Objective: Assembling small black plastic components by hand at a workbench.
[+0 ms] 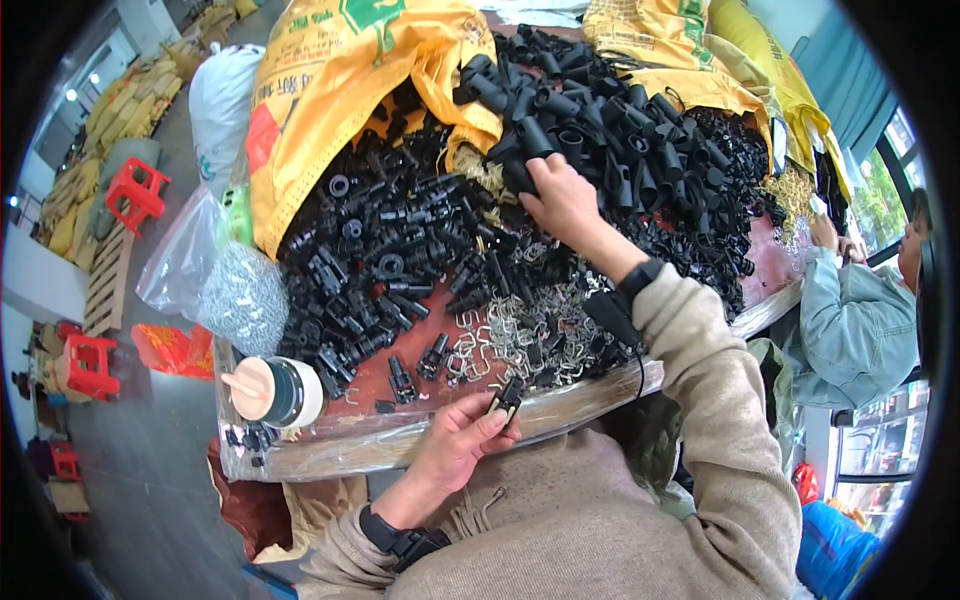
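Black parts [362, 215] crowd the red tabletop [424, 322] near windows [878, 205].

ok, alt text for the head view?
A person's left grip holds a small black part while the right grip is at a heap of black tubular pieces. Other black parts and bent metal clips cover much of the red tabletop, with a lidded cup at left, yellow sacks behind, and a co-worker at right.
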Motion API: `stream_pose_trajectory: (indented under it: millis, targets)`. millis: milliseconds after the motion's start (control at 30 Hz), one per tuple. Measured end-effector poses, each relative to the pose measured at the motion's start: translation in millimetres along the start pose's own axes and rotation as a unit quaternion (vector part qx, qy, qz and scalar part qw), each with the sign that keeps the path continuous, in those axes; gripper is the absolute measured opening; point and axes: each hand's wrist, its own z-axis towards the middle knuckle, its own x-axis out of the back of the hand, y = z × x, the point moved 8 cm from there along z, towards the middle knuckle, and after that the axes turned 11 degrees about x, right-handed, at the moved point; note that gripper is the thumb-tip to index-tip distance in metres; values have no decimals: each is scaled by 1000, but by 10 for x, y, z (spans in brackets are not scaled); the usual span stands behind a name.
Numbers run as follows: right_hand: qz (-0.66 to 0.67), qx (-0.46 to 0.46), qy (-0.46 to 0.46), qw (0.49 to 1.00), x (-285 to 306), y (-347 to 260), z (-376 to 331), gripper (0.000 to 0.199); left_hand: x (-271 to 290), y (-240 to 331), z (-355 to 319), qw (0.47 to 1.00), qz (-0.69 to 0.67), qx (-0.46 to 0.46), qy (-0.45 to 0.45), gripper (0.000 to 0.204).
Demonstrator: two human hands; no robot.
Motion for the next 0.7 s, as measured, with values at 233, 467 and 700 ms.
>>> stream_pose_trajectory:
  millis: [233, 467, 700]
  targets:
    - [30, 41, 71, 996, -50, 6, -67, 31, 9, 18, -21, 1000, 16, -5, 20, 23]
    - [397, -130, 81, 905, 599, 488, -590, 46, -20, 30, 8, 1000, -22, -8, 15, 28]
    - [823, -265, 278, 418, 570, 621, -1141, 46, 34, -2, -22, 999, -24, -10, 30, 24]
